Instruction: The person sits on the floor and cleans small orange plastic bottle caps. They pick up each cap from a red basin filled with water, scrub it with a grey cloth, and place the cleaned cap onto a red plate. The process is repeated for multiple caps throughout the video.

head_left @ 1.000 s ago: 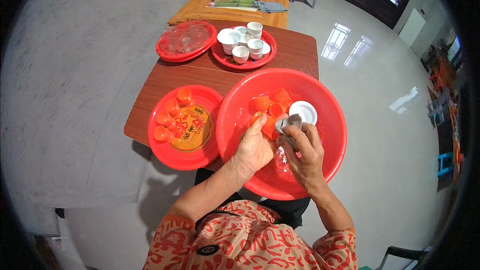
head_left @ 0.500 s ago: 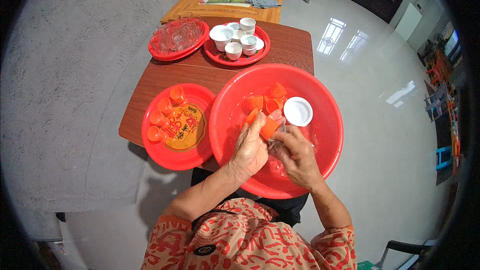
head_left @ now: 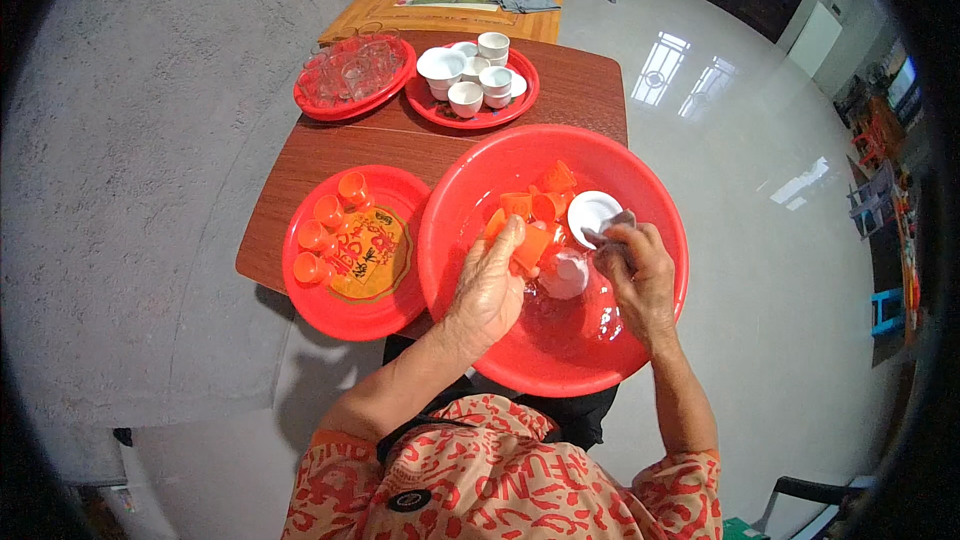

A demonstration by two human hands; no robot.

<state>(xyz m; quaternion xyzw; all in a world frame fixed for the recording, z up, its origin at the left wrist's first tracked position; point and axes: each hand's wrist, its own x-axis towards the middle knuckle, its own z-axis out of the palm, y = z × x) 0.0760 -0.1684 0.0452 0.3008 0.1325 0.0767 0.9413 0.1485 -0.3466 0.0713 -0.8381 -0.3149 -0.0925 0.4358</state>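
Observation:
My left hand (head_left: 490,285) is closed around an orange cup (head_left: 528,249) over the left half of a red basin (head_left: 655,340) with water in it. On the right, my right hand (head_left: 640,275) pinches a dark grey cloth (head_left: 612,228), apart from the cup. Beside the cloth is a white bowl-like dish (head_left: 592,212), partly covered by it. Several other orange cups (head_left: 556,178) lie in the basin beyond my left hand. A pale round shape shows in the water between my hands; I cannot tell what it is.
Left of the basin, a red tray (head_left: 385,318) holds a row of several orange cups (head_left: 312,236). Behind stand a tray of clear glasses (head_left: 365,70) and a tray of white cups (head_left: 465,98), all on a brown table (head_left: 580,80). A grey wall (head_left: 150,190) rises at left.
My right hand has drawn away from the cup to the right with the cloth. My left hand, still on the orange cup, has shifted slightly left and tilted it.

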